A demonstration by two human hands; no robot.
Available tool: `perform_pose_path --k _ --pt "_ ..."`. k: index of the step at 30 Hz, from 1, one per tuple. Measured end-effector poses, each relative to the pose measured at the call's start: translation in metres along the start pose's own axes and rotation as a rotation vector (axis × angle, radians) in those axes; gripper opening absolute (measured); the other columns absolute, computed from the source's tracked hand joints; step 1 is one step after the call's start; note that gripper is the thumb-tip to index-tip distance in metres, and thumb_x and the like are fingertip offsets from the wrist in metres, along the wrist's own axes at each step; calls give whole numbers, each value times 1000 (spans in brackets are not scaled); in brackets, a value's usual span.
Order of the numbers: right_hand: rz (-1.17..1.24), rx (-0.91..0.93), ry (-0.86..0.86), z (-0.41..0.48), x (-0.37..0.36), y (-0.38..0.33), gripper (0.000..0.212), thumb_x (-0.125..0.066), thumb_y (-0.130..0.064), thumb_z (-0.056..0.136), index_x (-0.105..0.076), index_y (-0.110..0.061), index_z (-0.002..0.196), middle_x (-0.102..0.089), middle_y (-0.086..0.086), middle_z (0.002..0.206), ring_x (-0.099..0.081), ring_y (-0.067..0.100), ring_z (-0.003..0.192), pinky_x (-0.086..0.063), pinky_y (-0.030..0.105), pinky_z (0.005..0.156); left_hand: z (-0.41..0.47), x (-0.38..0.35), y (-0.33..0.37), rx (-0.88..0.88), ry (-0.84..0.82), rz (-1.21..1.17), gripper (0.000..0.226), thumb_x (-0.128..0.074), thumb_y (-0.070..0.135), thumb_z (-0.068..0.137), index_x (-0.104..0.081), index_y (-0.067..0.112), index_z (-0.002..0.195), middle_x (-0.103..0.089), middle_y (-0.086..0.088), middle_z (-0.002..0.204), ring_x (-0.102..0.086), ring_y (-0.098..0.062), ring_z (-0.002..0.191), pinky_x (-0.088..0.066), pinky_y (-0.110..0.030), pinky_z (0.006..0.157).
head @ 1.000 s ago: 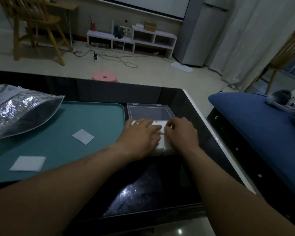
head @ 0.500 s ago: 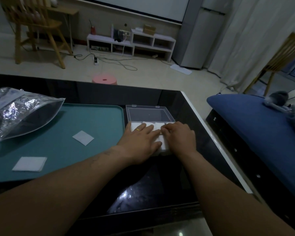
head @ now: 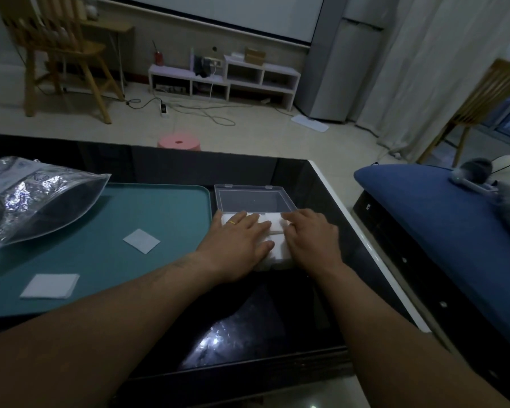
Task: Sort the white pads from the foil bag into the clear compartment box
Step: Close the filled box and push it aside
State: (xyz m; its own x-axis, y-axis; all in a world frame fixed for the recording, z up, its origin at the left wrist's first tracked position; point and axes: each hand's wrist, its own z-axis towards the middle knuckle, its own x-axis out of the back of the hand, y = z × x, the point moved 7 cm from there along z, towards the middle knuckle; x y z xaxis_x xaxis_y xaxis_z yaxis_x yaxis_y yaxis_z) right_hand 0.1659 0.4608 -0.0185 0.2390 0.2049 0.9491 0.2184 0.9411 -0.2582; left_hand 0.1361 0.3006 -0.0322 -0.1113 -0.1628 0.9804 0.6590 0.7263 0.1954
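Observation:
The clear compartment box (head: 280, 256) sits on the black table right of the teal mat, its lid (head: 253, 199) lying open at the far side. White pads fill it. My left hand (head: 239, 241) lies flat on the pads in the box's left half, fingers straight. My right hand (head: 312, 235) presses on the right half, fingers slightly bent. Two loose white pads lie on the mat, one (head: 141, 240) mid-mat and one (head: 50, 285) nearer the front left. The foil bag (head: 33, 201) rests at the mat's far left, mouth facing right.
The teal mat (head: 165, 198) covers the left of the glossy black table (head: 248, 334). The table's white right edge (head: 365, 240) borders a blue cushion (head: 442, 225). A pink stool (head: 178, 142) stands on the floor beyond the table.
Both hands stay on the pads in the box with only small finger shifts. The view has tilted slightly.

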Motion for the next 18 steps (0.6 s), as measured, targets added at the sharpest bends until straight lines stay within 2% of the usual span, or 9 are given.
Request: perform_pose_path --k 2,4,6,9,11,13,15,17,18 --pt "2 -6 -40 2 -3 1 36 -46 -34 105 -64 -36 136 -58 -6 143 -50 19 131 -34 47 109 -2 2 -4 13 -3 -37 58 -23 58 107 -27 33 159 -21 3 170 -13 -18 158 -2 -61 124" --pt "33 -15 -4 2 -1 1 35 -48 -34 103 -64 -35 135 -58 -4 139 -52 20 129 -35 49 109 -1 8 -11 34 39 -120 56 -27 55 107 -34 32 158 -25 3 169 -18 -18 156 -7 -58 125" --pt "173 -81 76 9 6 5 32 -50 -36 102 -63 -32 131 -60 -3 134 -55 20 123 -39 52 109 4 18 -27 102 149 -223 52 -34 53 107 -46 28 151 -37 -1 162 -34 -23 149 -24 -53 122" --pt "326 -212 126 31 11 20 26 -46 -39 100 -66 -30 116 -64 -3 118 -61 20 110 -45 56 104 18 34 -70 331 287 -364 43 -46 46 102 -58 16 131 -55 -11 132 -55 -35 120 -46 -48 102" --pt "418 -290 76 49 9 32 26 -47 -36 98 -65 -26 114 -65 -1 114 -62 23 108 -49 54 101 29 33 -96 490 200 -488 33 -50 39 102 -59 11 116 -60 -11 114 -61 -34 103 -51 -42 87" --pt "506 -394 -26 68 -2 45 23 -49 -26 100 -65 -14 111 -67 7 111 -63 28 105 -51 43 95 40 27 -109 569 98 -573 31 -53 34 102 -64 6 98 -67 -16 96 -66 -34 87 -52 -39 76" --pt "535 -440 -133 85 -11 50 21 -49 -15 103 -66 -4 110 -68 15 111 -64 31 102 -48 33 85 50 20 -116 614 51 -657 32 -55 30 101 -67 2 94 -68 -20 93 -66 -35 84 -53 -39 75" --pt "574 -472 -180 102 -20 52 24 -51 -12 104 -68 1 114 -65 14 108 -61 25 90 -46 27 74 55 16 -122 650 41 -731 27 -57 25 100 -66 0 98 -68 -21 96 -64 -34 85 -54 -41 77" --pt "515 -455 -204 107 -24 56 26 -52 -11 104 -69 2 117 -63 13 106 -57 23 88 -44 26 72 57 14 -123 660 40 -751 25 -57 23 100 -66 0 95 -68 -20 95 -62 -33 83 -52 -40 75"
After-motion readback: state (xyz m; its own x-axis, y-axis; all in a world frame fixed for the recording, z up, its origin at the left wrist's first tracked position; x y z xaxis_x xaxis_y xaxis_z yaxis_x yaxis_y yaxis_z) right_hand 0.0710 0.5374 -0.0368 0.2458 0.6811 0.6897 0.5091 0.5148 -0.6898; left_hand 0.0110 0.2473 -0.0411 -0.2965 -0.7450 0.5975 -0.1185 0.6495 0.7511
